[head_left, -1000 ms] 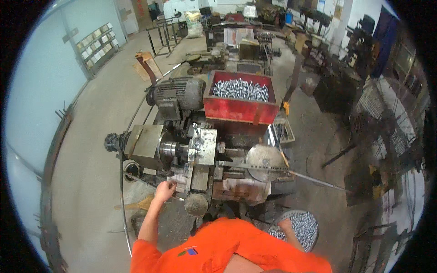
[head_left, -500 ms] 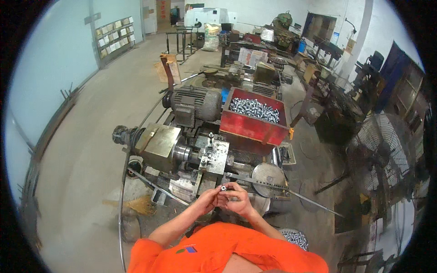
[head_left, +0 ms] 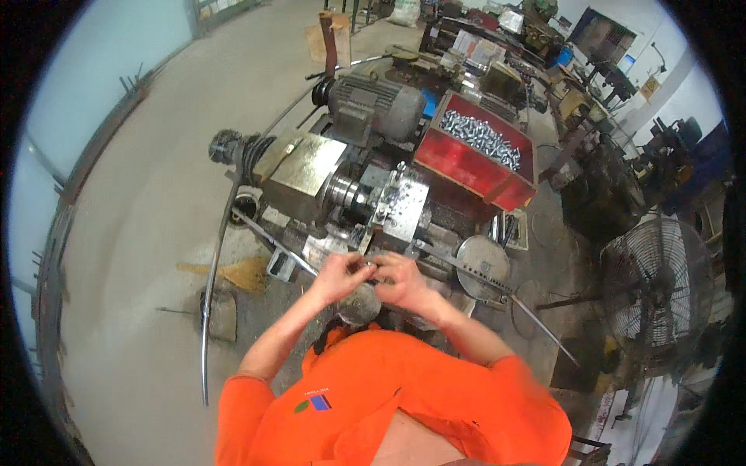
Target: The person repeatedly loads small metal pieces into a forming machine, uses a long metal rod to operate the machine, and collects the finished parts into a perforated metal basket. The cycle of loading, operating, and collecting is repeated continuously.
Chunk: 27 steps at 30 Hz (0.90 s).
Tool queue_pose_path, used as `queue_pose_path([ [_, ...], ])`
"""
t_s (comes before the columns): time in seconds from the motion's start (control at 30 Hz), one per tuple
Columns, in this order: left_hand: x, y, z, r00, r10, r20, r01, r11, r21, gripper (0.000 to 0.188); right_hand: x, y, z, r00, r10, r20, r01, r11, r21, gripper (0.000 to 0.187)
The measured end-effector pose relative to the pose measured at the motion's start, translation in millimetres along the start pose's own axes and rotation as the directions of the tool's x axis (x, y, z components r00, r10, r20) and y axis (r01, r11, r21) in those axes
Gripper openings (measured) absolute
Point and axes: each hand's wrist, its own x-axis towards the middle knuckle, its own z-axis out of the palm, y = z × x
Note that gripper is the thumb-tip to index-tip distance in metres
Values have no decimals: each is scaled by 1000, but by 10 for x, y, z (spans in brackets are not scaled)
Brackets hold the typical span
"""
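Both my hands meet in front of the lathe-like machine, over its near side. My left hand (head_left: 342, 277) is closed, thumb and fingertips pinching a small shiny metal part (head_left: 371, 265). My right hand (head_left: 402, 279) is closed around the same part from the other side, its fingers curled. Most of the part is hidden by fingers. Just beyond them are the machine's oily metal block (head_left: 406, 208) and its round spindle nose (head_left: 342, 191). A round metal piece (head_left: 359, 305) lies below the hands, near my body.
A red box (head_left: 460, 172) full of shiny metal parts (head_left: 482, 138) stands beyond the block, right of the motor (head_left: 377, 105). A long bar (head_left: 536, 320) juts out right past a round disc (head_left: 482, 266). A floor fan (head_left: 659, 281) stands at right; a bent rod (head_left: 211, 311) at left.
My head view has dipped and turned, so the machine sits higher and tilted. My hands stay together on the metal part, with the right fingers now more curled over it.
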Motion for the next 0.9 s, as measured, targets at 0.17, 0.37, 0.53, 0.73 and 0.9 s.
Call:
queue_pose_path([
  [0.17, -201, -129, -772, 992, 72, -106, -52, 982, 182, 36, 627, 310, -56, 996, -89, 26, 93, 967, -239, 29],
  [0.37, -951, -723, -1914, 843, -185, -505, 410, 828, 382, 30, 1307, 1113, 162, 885, 428, 182, -253, 772, -583, 21],
  [0.53, -1754, -1116, -2234, 688, -330, -647, 688, 579, 437, 33, 1364, 1371, 241, 847, 514, 134, -419, 801, -428, 25],
  [0.73, -1979, -1380, -2026, 662, -517, -543, 745, 529, 406, 34, 1452, 1390, 265, 865, 477, 155, -405, 846, -346, 22],
  [0.9, -1879, -2110, -1849, 661, -454, -597, 748, 466, 474, 25, 1572, 1163, 292, 849, 515, 118, -465, 835, -292, 22],
])
